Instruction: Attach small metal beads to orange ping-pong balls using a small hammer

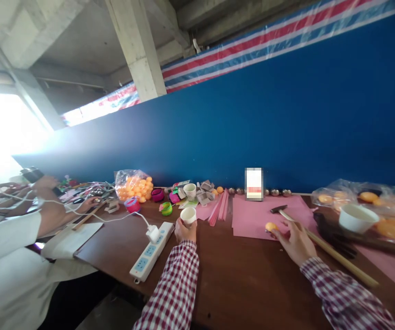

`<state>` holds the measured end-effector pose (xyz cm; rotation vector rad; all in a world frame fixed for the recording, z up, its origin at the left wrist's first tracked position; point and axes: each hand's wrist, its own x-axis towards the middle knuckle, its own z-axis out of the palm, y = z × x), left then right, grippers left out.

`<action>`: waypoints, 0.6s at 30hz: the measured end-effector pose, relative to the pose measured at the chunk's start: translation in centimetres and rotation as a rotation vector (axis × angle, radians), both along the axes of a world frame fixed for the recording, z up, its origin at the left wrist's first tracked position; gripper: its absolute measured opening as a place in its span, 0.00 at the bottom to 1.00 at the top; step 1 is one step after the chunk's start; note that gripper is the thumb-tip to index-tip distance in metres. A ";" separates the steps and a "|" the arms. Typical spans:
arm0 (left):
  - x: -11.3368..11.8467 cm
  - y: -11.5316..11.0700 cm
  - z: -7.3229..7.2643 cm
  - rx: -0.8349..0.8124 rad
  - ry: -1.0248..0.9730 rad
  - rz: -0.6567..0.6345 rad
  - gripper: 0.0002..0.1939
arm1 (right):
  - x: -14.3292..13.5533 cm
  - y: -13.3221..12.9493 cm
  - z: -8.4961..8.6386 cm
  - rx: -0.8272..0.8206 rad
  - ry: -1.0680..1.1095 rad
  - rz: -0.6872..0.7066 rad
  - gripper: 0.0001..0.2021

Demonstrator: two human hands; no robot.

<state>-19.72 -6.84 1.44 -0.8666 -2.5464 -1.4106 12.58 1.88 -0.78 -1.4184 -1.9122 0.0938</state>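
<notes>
My left hand (185, 230) is wrapped round a white paper cup (188, 215), which stands upright with its mouth up, just right of the white power strip (152, 251). My right hand (294, 239) is at the front edge of the pink paper (269, 214), its fingers apart. An orange ball (271, 226) lies by the tips of its thumb and fingers; something small and dark shows just under the ball. Behind and beside that hand lies a hammer (335, 257) with a wooden handle.
At the back stand a bag of orange balls (133, 187), bracelets, another cup (189, 190), metal balls and a bright card (254, 184). On the right are a white cup (358, 217), dark gloves and more bagged balls. A person in white (8, 266) works at the left.
</notes>
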 end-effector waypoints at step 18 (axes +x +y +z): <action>2.6 -13.0 2.3 0.094 0.219 -0.253 0.30 | 0.3 0.7 -0.4 0.005 0.143 0.048 0.19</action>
